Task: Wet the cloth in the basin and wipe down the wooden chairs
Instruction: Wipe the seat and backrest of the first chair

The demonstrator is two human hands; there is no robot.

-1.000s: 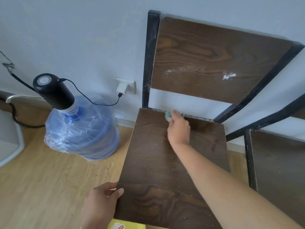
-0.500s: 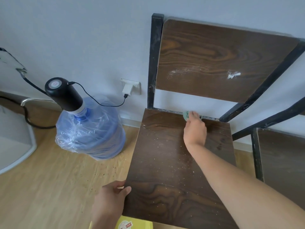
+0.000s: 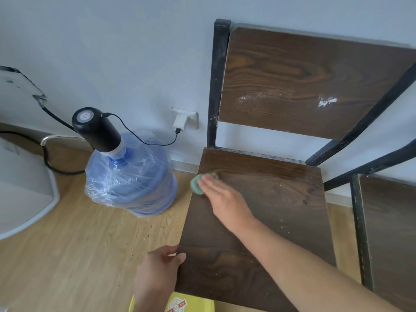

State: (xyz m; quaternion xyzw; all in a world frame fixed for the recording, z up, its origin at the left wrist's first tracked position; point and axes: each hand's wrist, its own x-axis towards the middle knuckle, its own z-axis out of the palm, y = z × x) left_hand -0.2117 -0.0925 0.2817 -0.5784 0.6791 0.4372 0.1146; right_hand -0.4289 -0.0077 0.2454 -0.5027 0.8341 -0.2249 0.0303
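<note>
A dark wooden chair point(image 3: 265, 212) with a black metal frame stands against the wall, its seat speckled with pale crumbs and its backrest marked with white smears. My right hand point(image 3: 225, 199) presses a small green cloth point(image 3: 197, 183) flat on the seat near its far left edge, fingers stretched over it. My left hand point(image 3: 157, 273) grips the seat's front left edge. A second wooden chair point(image 3: 391, 239) stands at the right. No basin is in view.
A large blue water bottle point(image 3: 130, 183) wrapped in plastic, with a black pump on top and a cable to a wall socket point(image 3: 184, 119), stands left of the chair. A white object point(image 3: 24, 194) sits at far left. A yellow box point(image 3: 193, 304) lies under the seat's front.
My right hand has swept the cloth from the seat's back edge, near the middle, over to the far left edge. My left hand stays on the front corner.
</note>
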